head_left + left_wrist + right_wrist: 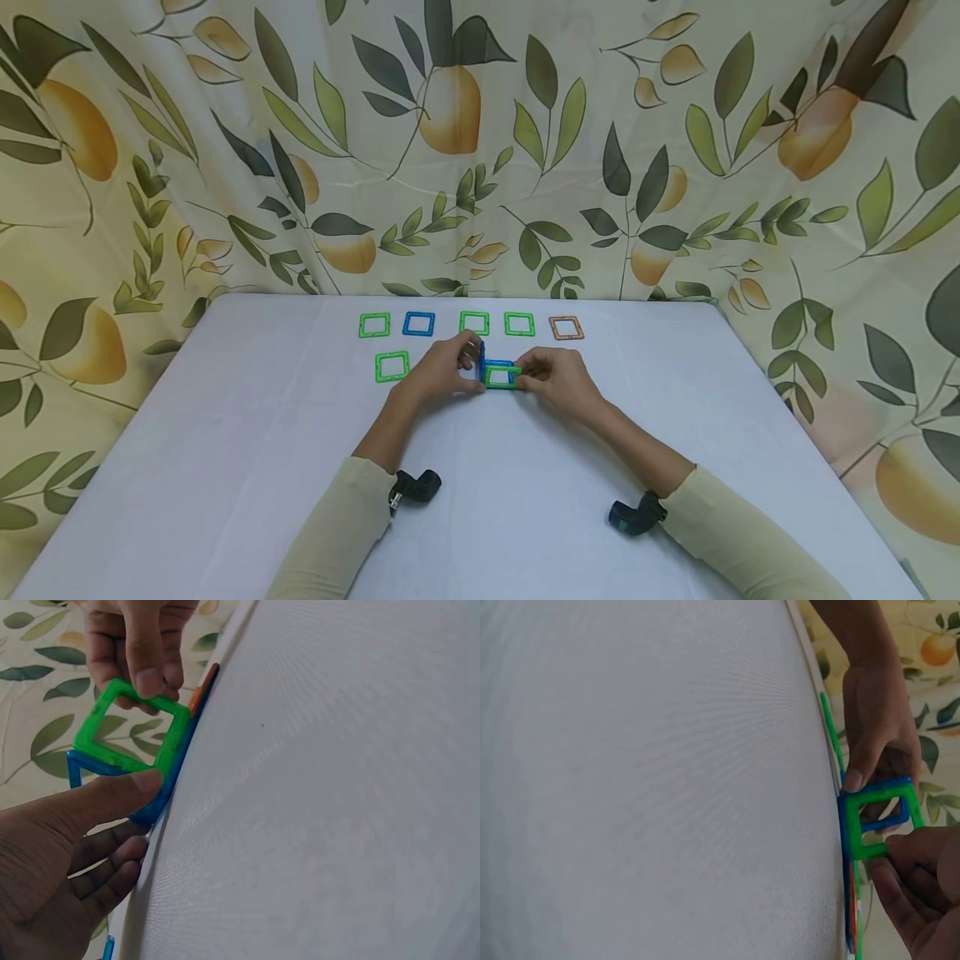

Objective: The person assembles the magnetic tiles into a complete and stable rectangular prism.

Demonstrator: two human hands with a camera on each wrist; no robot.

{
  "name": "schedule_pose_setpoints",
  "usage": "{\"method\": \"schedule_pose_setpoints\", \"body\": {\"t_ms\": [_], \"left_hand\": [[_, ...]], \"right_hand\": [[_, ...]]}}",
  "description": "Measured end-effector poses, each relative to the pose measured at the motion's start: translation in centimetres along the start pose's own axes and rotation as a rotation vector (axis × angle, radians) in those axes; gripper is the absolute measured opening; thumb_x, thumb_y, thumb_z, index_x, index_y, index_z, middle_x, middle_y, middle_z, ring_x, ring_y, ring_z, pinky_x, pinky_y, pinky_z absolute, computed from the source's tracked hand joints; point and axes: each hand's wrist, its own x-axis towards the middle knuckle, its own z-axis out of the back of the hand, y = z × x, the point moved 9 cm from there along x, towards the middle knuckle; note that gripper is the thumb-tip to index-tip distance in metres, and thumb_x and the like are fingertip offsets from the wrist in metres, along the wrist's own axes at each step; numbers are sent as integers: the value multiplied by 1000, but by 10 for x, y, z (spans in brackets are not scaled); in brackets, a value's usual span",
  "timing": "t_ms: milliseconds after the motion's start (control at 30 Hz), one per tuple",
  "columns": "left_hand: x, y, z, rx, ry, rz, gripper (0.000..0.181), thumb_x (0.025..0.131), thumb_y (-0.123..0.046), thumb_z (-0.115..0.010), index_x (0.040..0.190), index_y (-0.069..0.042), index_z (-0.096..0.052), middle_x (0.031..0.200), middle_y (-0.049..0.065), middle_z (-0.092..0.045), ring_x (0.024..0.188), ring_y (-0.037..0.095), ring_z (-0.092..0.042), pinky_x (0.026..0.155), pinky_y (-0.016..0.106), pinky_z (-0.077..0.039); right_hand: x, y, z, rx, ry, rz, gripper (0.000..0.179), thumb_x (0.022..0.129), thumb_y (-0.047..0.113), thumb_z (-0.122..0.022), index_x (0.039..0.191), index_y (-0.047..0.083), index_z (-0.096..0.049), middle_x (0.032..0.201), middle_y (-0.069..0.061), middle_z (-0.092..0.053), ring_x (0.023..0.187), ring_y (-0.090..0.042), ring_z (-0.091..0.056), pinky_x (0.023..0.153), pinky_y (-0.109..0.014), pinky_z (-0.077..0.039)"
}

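My left hand [442, 367] holds a blue square frame tile [482, 357] standing upright at the middle of the table. Its thumb presses near a lower corner of a green square frame tile, as the left wrist view shows. With thumb and fingers, my right hand [558, 379] pinches the opposite side of that green tile [855, 825]. The green tile stands upright at the near side, against the upright blue one. More blue tile edge [498, 363] shows behind and under it; fingers hide part of the joins.
A row at the far side of the white table [300, 500] holds green tiles [374, 337], a blue tile [418, 334] and an orange tile [566, 337]. Another green tile [392, 379] lies left of my left hand. A leaf-and-fruit patterned curtain [495, 225] hangs behind.
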Motion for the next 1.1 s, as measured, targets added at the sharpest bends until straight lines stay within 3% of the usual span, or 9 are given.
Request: {"method": "schedule_pose_setpoints", "body": {"t_ms": [333,633,867,1100], "left_hand": [[0,-1,1,3,3,-7,62,82,-11,-92,133,-13,-56,125,5,-68,105,19,-63,95,35,-55],[-1,-2,1,3,6,-3,63,82,-11,-92,134,-13,-56,127,6,-68,106,20,-63,96,34,-55],[0,-1,1,5,-2,-1,64,82,-10,-92,135,-13,-56,126,5,-68,107,19,-63,96,34,-55],[-1,0,0,5,1,-2,64,82,-11,-92,135,-13,-56,126,4,-68,105,19,-62,95,34,-54]], "right_hand": [[1,0,1,2,9,9,14,88,1,-84,101,0,-78,89,-3,-76,80,-16,-72,73,-27,-60],[1,-3,7,-62,33,29,17,88,-2,-82,103,2,-78,94,-1,-77,86,-17,-72,78,-30,-61],[8,-14,22,-58,3,1,21,90,2,-82,109,0,-76,102,-8,-76,92,-22,-72,82,-33,-61],[15,-38,36,-97,-41,-47,35,90,14,-85,120,1,-74,115,-13,-73,102,-30,-67,90,-46,-56]]}}
